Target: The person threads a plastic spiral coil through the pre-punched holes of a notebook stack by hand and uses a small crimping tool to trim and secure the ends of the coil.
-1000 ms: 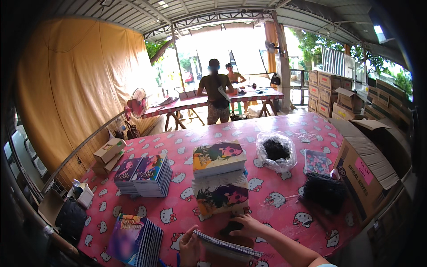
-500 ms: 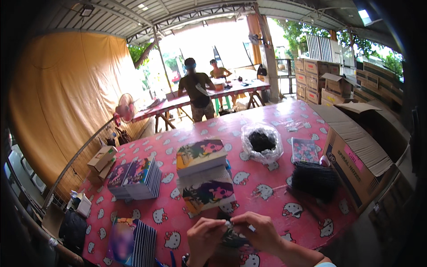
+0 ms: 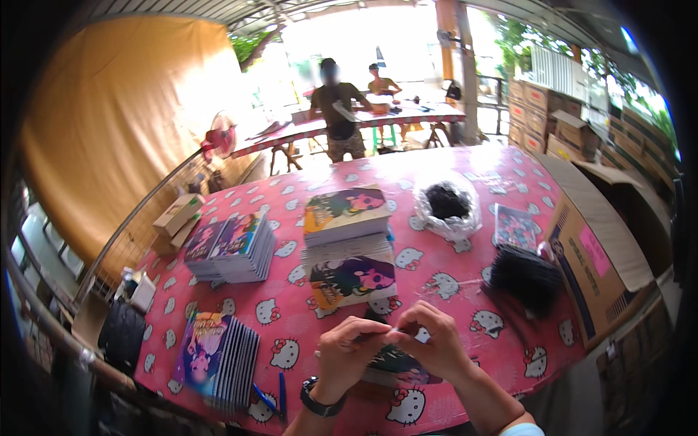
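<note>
My left hand [image 3: 353,352] and my right hand [image 3: 430,338] meet at the fingertips, thumbs and forefingers pinched together. Between them is something small and pale that I cannot make out. A dark watch is on my left wrist. Below both hands lies a notebook [image 3: 398,368] with a green and pink illustrated cover, partly hidden by them. Blue pliers handles [image 3: 281,396] lie left of my left wrist. Just beyond my hands, two stacks of notebooks stand together: a near stack [image 3: 352,280] and a far stack [image 3: 347,211].
At left are spiral-bound notebook stacks, one near [image 3: 218,363] and one farther off [image 3: 231,247]. A plastic bag [image 3: 476,212] of black pieces, black spiral coils [image 3: 525,282] and an open carton [image 3: 578,240] occupy the right. Two people are at a far table [image 3: 291,131].
The view has shifted, so my hands appear higher in the picture. They stay pinched together, and more of the notebook and the blue handles shows.
</note>
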`<action>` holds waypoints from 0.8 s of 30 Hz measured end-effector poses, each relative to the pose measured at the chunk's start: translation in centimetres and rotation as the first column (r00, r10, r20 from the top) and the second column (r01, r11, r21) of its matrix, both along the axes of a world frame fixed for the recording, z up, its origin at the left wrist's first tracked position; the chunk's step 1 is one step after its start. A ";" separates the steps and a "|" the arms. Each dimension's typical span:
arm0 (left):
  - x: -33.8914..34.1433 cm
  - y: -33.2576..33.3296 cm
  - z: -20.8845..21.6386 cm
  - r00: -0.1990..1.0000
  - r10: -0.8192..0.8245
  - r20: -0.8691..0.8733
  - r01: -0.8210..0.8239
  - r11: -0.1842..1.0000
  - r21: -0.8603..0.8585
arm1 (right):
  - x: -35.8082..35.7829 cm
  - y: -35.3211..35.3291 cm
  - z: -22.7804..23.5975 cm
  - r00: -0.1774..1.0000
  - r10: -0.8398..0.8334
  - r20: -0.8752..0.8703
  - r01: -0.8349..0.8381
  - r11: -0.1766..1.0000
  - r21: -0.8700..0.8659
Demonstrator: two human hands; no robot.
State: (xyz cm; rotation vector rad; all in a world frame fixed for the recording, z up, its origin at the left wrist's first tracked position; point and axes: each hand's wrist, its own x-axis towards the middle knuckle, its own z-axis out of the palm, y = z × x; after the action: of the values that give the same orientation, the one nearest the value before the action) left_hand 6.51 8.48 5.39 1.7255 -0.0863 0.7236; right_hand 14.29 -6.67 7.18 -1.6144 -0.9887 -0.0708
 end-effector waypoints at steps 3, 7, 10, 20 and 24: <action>-0.4 -0.7 0.3 0.994 0.038 0.104 -0.049 0.992 0.113 | -0.3 -0.4 0.5 0.989 -0.033 0.142 0.040 0.998 -0.048; -0.1 -1.0 -0.1 0.962 0.168 0.214 -0.245 0.878 0.412 | -0.6 -0.9 0.3 0.977 -0.051 0.207 0.076 0.991 -0.113; -0.8 0.1 -1.3 0.958 0.233 0.165 -0.278 0.893 0.354 | -0.5 0.1 0.2 0.982 0.014 0.189 0.000 0.997 -0.071; -17.5 20.4 1.0 0.290 0.931 0.224 -0.878 0.351 -0.324 | 6.3 -7.6 -6.3 0.951 -0.195 -0.241 0.195 0.980 -0.024; -23.8 26.6 -6.8 -0.040 0.990 0.132 -0.986 -0.060 0.155 | 6.3 -6.6 -9.6 0.947 -0.207 -0.247 0.161 0.967 -0.196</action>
State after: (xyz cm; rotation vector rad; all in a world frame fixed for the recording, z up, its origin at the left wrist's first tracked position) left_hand -17.29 35.04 -1.41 1.7639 1.4259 1.8513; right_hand 20.56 -13.28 -2.45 -1.8197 -0.6483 0.1061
